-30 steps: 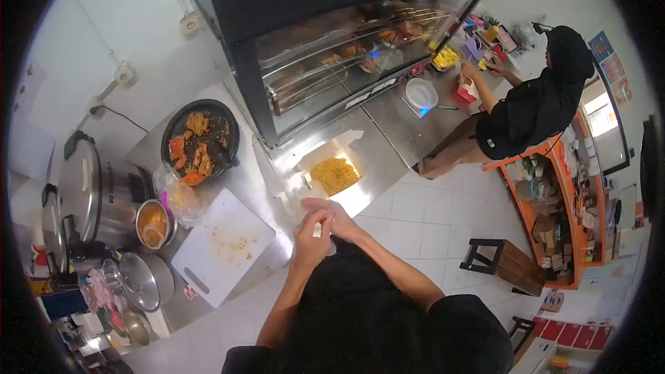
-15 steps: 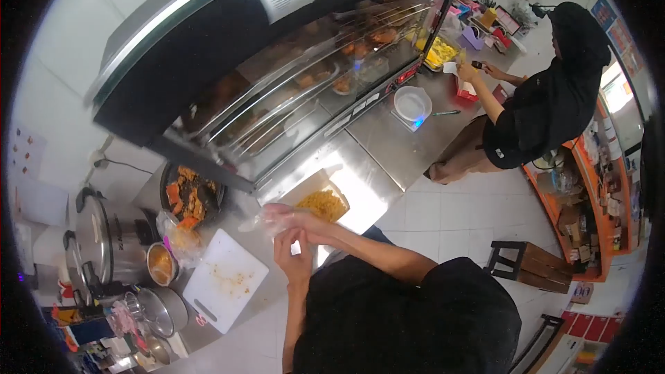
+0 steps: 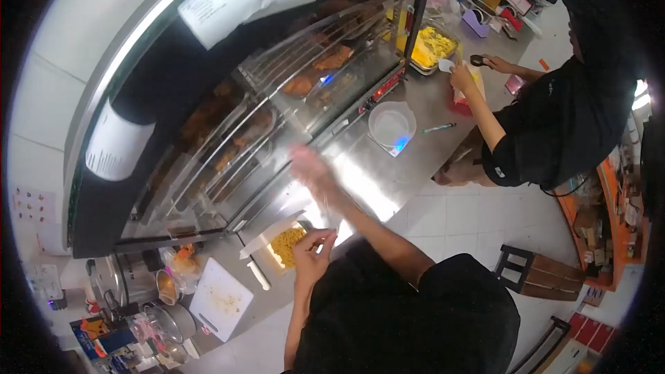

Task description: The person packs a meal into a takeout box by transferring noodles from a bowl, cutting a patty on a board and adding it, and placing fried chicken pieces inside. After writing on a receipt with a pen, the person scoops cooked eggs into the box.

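Note:
My left hand (image 3: 314,255) is near the middle, thumb and fingers pinched together. What it holds, if anything, is too small to name; a faint clear film shows just above it. My right hand (image 3: 313,170), smeared by motion, is in front of the glass display cabinet (image 3: 239,230), its fingers unclear. Beside my left hand is an open paper wrapper or box (image 3: 280,268) with yellow food (image 3: 287,246) in it. A knife with a pale handle (image 3: 259,275) rests close by. To the left, a white cutting board (image 3: 220,299) has crumbs on it.
Fried food pieces (image 3: 334,57) fill the cabinet racks. A round clear container (image 3: 392,123) and a pen (image 3: 438,127) rest on the steel counter (image 3: 377,176). A co-worker in black (image 3: 554,114) holds a dark-handled tool near a tray of yellow food (image 3: 433,46). Pots (image 3: 170,322) stand lower left.
The view has shifted toward the cabinet. My hands, together a second ago, have parted; my right hand has moved up and away. The knife has come into view.

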`<action>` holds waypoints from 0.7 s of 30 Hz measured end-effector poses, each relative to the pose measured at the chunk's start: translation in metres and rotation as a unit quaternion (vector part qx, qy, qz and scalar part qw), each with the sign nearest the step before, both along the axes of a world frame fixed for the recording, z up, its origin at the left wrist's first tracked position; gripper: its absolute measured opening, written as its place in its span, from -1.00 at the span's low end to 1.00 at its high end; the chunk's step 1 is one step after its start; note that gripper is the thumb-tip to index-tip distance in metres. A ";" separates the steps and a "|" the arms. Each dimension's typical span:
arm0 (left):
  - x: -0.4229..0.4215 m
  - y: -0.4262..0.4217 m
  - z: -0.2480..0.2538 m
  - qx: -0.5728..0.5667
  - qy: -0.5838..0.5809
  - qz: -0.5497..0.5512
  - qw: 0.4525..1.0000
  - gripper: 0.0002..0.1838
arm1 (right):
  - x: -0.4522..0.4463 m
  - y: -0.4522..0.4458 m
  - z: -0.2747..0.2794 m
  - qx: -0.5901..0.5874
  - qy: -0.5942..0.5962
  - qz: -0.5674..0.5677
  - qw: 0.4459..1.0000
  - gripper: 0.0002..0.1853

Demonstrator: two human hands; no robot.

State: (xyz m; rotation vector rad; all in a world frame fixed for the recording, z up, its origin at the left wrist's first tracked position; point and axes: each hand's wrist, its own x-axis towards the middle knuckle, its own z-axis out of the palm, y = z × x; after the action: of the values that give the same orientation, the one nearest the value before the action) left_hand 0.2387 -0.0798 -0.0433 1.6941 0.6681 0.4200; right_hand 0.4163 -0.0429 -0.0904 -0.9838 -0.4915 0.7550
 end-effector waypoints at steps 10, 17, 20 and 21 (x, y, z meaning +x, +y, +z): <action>-0.067 0.028 -0.025 0.057 0.172 0.201 0.963 -0.80 | 0.351 -0.030 0.048 -0.284 -0.348 -0.595 0.667 -0.65; -0.117 0.029 -0.080 0.159 0.132 0.404 0.891 -0.70 | 0.307 -0.038 0.026 -0.133 -0.357 -0.508 0.773 -0.77; -0.132 0.033 -0.085 0.098 0.124 0.430 0.889 -0.68 | 0.285 -0.027 -0.004 0.045 -0.054 -0.311 0.948 -0.83; -0.132 0.034 -0.082 0.071 0.092 0.453 0.884 -0.68 | 0.275 -0.020 -0.010 -0.065 -0.095 -0.323 0.939 -0.83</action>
State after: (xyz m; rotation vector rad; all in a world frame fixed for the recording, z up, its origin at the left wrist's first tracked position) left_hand 0.1070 -0.0462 -0.1253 1.4735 1.6115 0.9830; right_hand 0.6914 -0.0629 -0.1003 -1.2576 -0.2546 0.0993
